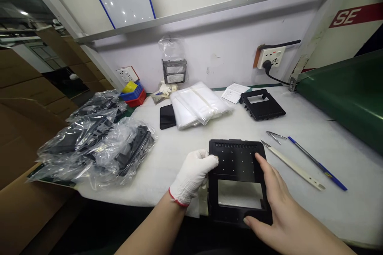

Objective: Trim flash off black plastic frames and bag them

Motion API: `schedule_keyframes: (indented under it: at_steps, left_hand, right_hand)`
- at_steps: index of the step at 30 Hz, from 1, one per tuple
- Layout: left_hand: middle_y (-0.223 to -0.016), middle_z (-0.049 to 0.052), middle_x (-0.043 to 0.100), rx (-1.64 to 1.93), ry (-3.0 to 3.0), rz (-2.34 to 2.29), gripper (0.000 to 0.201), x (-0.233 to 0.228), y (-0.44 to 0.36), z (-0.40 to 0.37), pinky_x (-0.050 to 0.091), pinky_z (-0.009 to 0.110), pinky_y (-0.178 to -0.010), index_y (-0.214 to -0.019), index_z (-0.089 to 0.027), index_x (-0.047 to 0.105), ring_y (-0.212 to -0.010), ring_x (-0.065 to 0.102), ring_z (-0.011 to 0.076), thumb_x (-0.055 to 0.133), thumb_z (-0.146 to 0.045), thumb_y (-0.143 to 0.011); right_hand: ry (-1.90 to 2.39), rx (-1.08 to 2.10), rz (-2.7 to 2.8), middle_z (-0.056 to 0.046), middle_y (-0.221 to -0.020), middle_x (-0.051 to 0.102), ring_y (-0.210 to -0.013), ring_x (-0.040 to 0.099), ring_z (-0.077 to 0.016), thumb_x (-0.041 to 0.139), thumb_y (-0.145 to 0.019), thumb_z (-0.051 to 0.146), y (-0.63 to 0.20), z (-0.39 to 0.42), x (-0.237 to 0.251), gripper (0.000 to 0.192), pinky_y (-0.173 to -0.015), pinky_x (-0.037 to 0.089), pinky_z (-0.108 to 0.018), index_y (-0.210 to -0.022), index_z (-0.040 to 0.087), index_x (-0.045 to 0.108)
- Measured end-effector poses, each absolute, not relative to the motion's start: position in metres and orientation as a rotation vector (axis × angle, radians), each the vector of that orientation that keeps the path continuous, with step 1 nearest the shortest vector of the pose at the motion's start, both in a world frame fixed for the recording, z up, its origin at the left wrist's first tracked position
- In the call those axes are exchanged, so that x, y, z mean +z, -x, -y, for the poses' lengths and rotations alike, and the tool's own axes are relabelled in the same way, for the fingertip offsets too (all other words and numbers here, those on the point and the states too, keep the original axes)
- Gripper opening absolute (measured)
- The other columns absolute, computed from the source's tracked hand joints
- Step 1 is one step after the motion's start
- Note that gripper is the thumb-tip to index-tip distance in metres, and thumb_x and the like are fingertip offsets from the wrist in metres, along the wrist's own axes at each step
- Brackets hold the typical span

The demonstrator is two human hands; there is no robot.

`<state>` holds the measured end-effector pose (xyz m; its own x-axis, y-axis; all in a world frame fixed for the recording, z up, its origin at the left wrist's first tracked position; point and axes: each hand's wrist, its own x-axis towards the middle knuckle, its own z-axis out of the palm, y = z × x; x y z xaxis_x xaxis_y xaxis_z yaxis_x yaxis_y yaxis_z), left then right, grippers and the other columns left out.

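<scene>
Near the front edge of the white bench (344, 207), at about six o'clock, a black plastic frame (237, 159) with a rectangular window lies flat, held from both sides. The left hand (193, 177), in a white knit glove, has its fingers curled shut on the frame's left edge near the top corner. The right hand (273, 203), bare, lies spread along the right edge, its thumb pressing the lower rim and its fingers stretched up the side; it steadies more than it grips.

At nine o'clock sits a heap of bagged black parts (98, 143), each in clear plastic, spilling over a cardboard box (26, 191). At twelve o'clock a stack of empty clear bags (199, 105) lies beside a small black plate (167, 116). At one o'clock a second black frame (261, 104) rests unbagged, well apart from the one in hand. At three o'clock lie tweezers (277, 135), a slim white-handled blade (295, 165) and a blue pen (317, 163), none of them touched.

Judging by this, the frame in hand is bare: no bag is around it and no tool is on it. Many pieces are already wrapped; this one and the far one look as if they have yet to be.
</scene>
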<state>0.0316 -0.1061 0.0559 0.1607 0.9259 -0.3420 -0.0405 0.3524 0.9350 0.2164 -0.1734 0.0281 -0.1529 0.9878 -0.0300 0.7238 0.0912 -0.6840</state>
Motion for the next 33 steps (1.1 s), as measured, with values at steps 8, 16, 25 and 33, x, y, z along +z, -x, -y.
schedule_keyframes:
  at_steps: [8,16,25,33]
  left_hand:
    - [-0.043,-0.008,0.035,0.828,-0.990,-1.142,0.019,0.054,-0.028,0.107,0.018,0.016,-0.032,-0.054,-0.016,0.041,-0.031,0.024,0.0010,0.055,-0.023,-0.065]
    - [-0.043,-0.008,0.035,0.816,-1.032,-1.148,0.026,0.048,-0.033,0.105,0.018,0.015,-0.027,-0.058,-0.017,0.041,-0.029,0.025,0.0018,0.055,-0.033,-0.072]
    - [-0.053,-0.007,0.038,0.878,-1.147,-1.211,0.027,0.059,-0.011,0.105,0.018,0.015,-0.033,-0.077,-0.015,0.051,-0.035,0.024,0.0019,0.055,-0.041,-0.072]
    - [-0.050,-0.003,0.046,0.855,-2.729,-1.466,0.021,0.084,0.004,0.104,0.030,0.025,-0.045,-0.057,-0.018,0.048,-0.045,0.043,0.0116,0.047,-0.021,-0.078]
  right_hand:
    - [1.681,0.767,2.004,-0.011,-0.149,0.007,-0.135,0.015,-0.0317,0.057,-0.071,0.041,-0.220,0.169,0.018,0.101,-0.102,0.030,-0.050,-0.141,0.028,-0.014]
    - [1.715,0.733,1.960,-0.013,-0.148,0.012,-0.134,0.016,-0.0337,0.063,-0.067,0.040,-0.218,0.167,0.015,0.105,-0.102,0.031,-0.051,-0.142,0.027,-0.010]
    - [1.601,0.707,1.828,-0.010,-0.141,0.034,-0.116,0.048,-0.0260,0.055,-0.076,0.044,-0.253,0.153,0.028,0.084,-0.086,0.049,-0.039,-0.142,0.030,0.005]
    - [2.003,0.048,2.001,-0.009,-0.100,0.061,-0.092,0.058,-0.0248,0.040,-0.085,0.035,-0.289,0.079,-0.008,0.031,-0.075,0.048,-0.037,-0.104,0.018,0.058]
